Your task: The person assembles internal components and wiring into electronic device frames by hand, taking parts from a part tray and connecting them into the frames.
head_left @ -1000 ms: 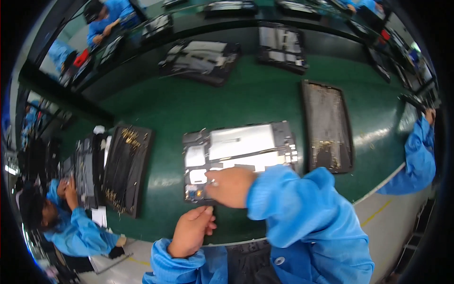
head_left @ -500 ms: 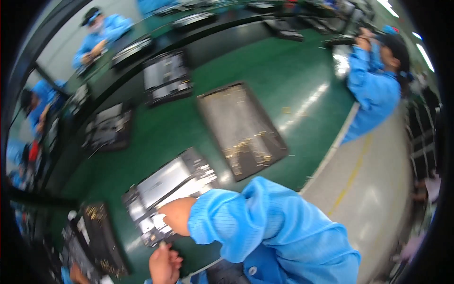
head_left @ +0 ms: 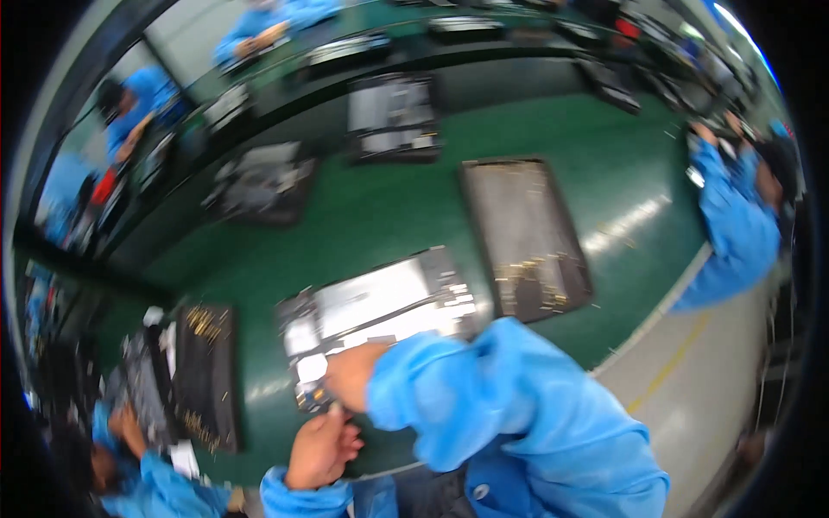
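An opened flat electronic device (head_left: 371, 298), with a silver panel and exposed circuit parts, lies on the green table in front of me. My right hand (head_left: 352, 377) reaches over its near left part; the fingers are hidden behind the hand and blurred. Just below the device's near edge is my left hand (head_left: 321, 449). Its fingers are curled, with thumb and forefinger pinched together at the corner by the small board parts. What the pinch holds, if anything, is too small to make out.
A dark tray (head_left: 527, 233) with scattered small brass-coloured pieces lies right of the device. Another dark tray (head_left: 207, 380) with such pieces stands left. More opened devices (head_left: 393, 116) sit further back. Co-workers in blue work around the table, one close at lower left (head_left: 155, 475).
The whole view has swung left, so the table and devices sit further right in the picture. A co-worker at lower left shows more. My hands stay at the device's near left corner.
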{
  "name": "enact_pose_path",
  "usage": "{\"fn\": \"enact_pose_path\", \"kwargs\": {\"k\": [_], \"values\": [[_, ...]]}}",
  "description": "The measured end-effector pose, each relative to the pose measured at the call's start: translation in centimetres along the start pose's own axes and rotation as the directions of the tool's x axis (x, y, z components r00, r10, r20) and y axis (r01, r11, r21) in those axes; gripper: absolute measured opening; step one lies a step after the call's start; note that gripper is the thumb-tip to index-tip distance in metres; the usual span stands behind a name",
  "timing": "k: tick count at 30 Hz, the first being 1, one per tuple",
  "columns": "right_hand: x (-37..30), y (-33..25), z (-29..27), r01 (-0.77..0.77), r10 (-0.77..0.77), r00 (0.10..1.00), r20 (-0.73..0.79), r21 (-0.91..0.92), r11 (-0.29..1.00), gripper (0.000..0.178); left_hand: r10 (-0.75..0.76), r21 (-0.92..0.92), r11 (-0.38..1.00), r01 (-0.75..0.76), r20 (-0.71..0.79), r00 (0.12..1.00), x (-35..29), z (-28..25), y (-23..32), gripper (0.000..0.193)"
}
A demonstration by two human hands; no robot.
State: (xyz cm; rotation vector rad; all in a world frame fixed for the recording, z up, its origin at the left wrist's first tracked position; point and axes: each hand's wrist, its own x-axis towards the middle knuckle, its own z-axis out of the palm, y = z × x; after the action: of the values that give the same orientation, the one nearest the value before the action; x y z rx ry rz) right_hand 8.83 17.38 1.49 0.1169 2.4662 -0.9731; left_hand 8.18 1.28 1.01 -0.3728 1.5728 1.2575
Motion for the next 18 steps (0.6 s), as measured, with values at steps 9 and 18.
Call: {"fn": "enact_pose_path", "kwargs": {"k": [9,18], "values": [[-9.1,11.6,-4.8,-0.239,0.503,0.472,-0.724,0.444,0.864,0.026,0.065,-0.096,0.993,-0.066,-0.014,0.998,-0.9,0.1,-0.2,0.051],[-13.9,13.4,-2.9,-0.517,0.407,0.513,-0.756,0.106,0.849,0.027,0.054,-0.111,0.992,-0.055,-0.014,0.998,-1.1,0.8,0.5,0.044]]}}
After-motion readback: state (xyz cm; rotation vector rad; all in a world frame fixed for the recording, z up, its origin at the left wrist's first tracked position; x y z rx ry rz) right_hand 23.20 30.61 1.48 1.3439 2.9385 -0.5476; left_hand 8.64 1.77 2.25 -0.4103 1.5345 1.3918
